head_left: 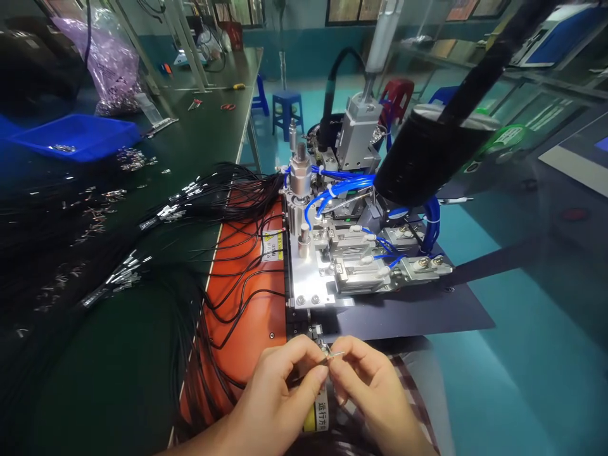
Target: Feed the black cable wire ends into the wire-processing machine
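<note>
Fingertip to fingertip, my left hand (289, 386) and my right hand (368, 383) meet in front of the machine's near edge. Each is closed in a pinch. A thin, pale, shiny piece (336, 354) pokes out between the right fingertips; it is too small to name. What the left fingers grip is mostly hidden behind them. Just beyond the hands stands the metal machine (308, 272) with cylinders and blue air tubes (349, 185). Black cables (242, 285) run across its orange top (251, 304) on the left.
On the dark green table (128, 354) lie cable bundles with bare metal ends (126, 275), loose metal parts (133, 158) and a blue tray (85, 136). A black lamp-like cylinder (422, 155) hangs over the machine's right side. Stools (287, 113) stand beyond.
</note>
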Action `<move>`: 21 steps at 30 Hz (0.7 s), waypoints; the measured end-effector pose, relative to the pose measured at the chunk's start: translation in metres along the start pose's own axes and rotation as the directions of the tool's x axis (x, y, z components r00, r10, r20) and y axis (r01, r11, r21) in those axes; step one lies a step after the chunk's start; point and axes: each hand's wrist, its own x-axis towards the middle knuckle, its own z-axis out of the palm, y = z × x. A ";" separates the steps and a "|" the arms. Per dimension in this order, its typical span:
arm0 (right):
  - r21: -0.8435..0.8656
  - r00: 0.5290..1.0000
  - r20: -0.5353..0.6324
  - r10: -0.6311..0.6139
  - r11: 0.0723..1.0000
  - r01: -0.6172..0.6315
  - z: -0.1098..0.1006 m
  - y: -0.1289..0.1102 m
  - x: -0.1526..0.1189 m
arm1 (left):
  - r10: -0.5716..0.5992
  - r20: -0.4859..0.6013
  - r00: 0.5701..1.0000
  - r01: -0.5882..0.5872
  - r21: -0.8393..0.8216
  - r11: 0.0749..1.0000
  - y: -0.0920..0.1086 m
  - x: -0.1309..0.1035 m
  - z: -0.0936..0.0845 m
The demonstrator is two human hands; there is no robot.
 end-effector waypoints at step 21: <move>-0.234 0.994 -0.083 0.076 0.968 -0.093 0.020 -0.006 -0.005 | -0.326 -0.005 0.945 0.258 -0.600 0.757 0.003 0.009 0.005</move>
